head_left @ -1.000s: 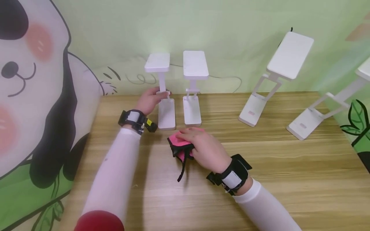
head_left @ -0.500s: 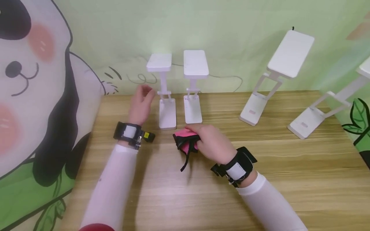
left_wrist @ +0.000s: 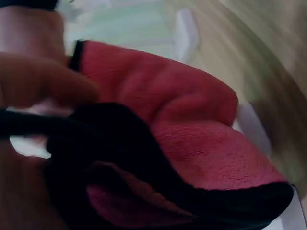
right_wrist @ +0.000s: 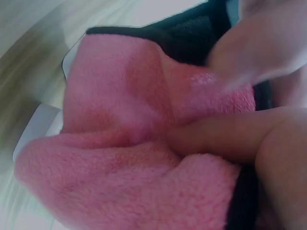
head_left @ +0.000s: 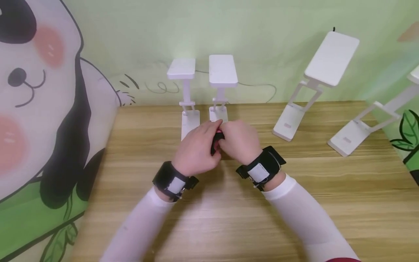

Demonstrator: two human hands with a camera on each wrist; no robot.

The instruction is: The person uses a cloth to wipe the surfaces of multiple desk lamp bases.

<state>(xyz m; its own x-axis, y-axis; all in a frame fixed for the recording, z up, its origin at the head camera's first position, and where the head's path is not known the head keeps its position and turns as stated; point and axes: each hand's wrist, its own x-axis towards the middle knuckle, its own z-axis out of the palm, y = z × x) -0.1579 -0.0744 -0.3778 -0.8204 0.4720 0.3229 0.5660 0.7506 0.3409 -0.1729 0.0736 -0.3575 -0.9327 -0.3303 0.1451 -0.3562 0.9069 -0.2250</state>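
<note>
A pink plush cloth (right_wrist: 110,86) with black edging is bunched between both hands, in front of two white folding desk lamps. In the head view only a bit of its black edge (head_left: 216,142) shows. My left hand (head_left: 196,151) holds the cloth's near-left side, fingers over the top and thumb below. My right hand (head_left: 241,142) grips it from the right, and one finger (right_wrist: 216,136) presses into the pink pile in the right wrist view. The left lamp (head_left: 190,123) and the second lamp (head_left: 223,71) stand just behind, their bases partly hidden by the hands.
Two more white lamps, one tilted (head_left: 332,60) and one at the right edge (head_left: 350,138), stand on the wooden table (head_left: 216,222). A green wall (head_left: 262,29) with a thin drawn-looking line rises behind. A panda picture (head_left: 62,109) covers the left side.
My left hand has let go of the left lamp's stem, swung back and come right to the cloth. My right hand has lifted the cloth slightly toward the lamps.
</note>
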